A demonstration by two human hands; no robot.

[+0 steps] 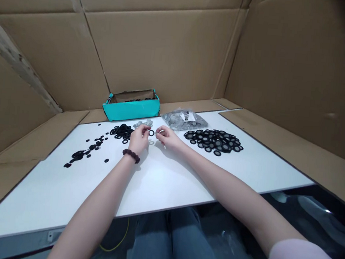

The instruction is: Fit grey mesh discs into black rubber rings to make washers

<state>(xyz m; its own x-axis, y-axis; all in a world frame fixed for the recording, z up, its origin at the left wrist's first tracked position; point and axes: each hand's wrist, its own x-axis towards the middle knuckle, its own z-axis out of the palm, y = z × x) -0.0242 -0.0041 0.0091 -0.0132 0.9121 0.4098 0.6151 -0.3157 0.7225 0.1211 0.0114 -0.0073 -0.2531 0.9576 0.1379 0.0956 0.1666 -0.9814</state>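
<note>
My left hand [139,137] is closed in a pinch on the edge of a black ring [151,133], held just above the table. Facing it from the right, my right hand [167,136] has its thumb and fingertips pressed together; whatever they may hold is too small to make out. A pale ring [151,143] lies on the table below the gap between the hands. Left of my left hand is a heap of black rings [121,131]. Several clear rings [144,123] lie just behind it. To the right, black rings with grey centres [218,142] form a larger pile.
Small black discs [81,153] are scattered over the left of the white table [167,185]. A turquoise box [132,110] with black pieces inside stands at the back. Beside it lies a clear plastic bag [185,119] of grey pieces. Cardboard walls [168,44] enclose the table.
</note>
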